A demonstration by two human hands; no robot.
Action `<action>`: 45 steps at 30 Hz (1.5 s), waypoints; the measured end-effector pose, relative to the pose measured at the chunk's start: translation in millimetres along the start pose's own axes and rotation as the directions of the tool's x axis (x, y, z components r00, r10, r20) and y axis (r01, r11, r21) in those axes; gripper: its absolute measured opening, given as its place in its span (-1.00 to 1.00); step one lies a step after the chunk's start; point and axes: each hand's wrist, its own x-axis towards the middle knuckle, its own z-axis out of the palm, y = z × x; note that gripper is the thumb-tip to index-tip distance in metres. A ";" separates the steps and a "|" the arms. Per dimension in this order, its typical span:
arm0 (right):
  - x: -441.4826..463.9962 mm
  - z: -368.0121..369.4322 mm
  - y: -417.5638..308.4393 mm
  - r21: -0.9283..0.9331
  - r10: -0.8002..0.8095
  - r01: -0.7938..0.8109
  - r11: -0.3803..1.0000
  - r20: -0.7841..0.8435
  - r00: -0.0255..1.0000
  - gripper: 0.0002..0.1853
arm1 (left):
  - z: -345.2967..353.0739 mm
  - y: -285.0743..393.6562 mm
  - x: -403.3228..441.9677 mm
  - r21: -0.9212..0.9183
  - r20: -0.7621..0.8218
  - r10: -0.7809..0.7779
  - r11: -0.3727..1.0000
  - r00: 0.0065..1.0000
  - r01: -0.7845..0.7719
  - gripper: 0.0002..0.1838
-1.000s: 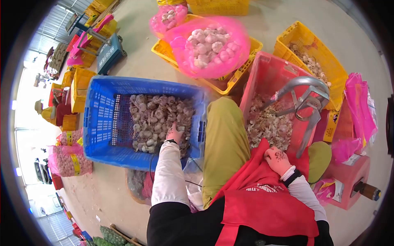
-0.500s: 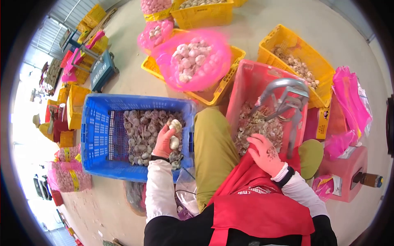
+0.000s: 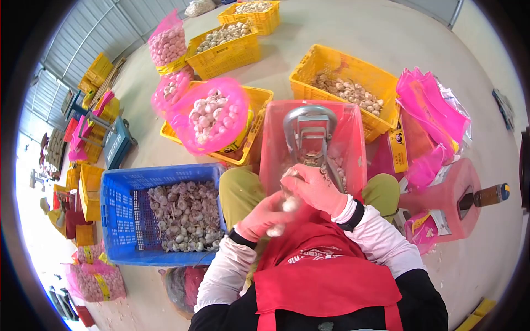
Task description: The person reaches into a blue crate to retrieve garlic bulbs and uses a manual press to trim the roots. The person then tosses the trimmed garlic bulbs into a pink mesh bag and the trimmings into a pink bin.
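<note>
My left hand [image 3: 261, 216], in a pink glove, is closed around white garlic bulbs [image 3: 290, 204] above the red apron [image 3: 326, 276]. Just ahead and to the right, my right hand [image 3: 317, 187], gloved too, curls its fingers over a pale garlic bulb partly hidden by the glove. Both hands nearly touch, at the near end of the red tub [image 3: 356, 124]. A grey metal cutter with a curved tube frame [image 3: 310, 112] stands in that tub over garlic scraps. At my left is a blue crate [image 3: 121, 212] holding many purplish garlic bulbs [image 3: 185, 215].
Past the tub are a yellow crate [image 3: 309, 60] of garlic and a pink mesh bag [image 3: 185, 124] of white bulbs on another yellow crate. Pink sacks [image 3: 422, 107] and a red stool [image 3: 466, 176] with a brown-handled tool [image 3: 491, 195] are at right.
My left hand has moved out of the blue crate with garlic to the front of my body. My right hand has risen from the apron towards it. The view has shifted.
</note>
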 end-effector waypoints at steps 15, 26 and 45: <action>-37.8 -49.0 -1.4 -0.879 -0.577 0.049 0.474 -0.268 0.771 -0.57 | 16.0 -27.2 21.5 -0.387 0.016 -0.231 0.896 0.973 0.219 -0.68; -67.9 -56.4 -17.8 0.043 0.366 -0.363 0.931 -0.072 0.928 -0.61 | 22.2 4.3 64.3 0.557 0.036 0.105 0.824 0.994 -0.107 -0.77; -35.5 -54.9 108.1 -0.537 -0.285 0.100 0.838 -0.275 0.918 -0.48 | 4.2 -14.9 95.1 0.390 -0.228 0.097 0.921 0.969 0.000 -0.44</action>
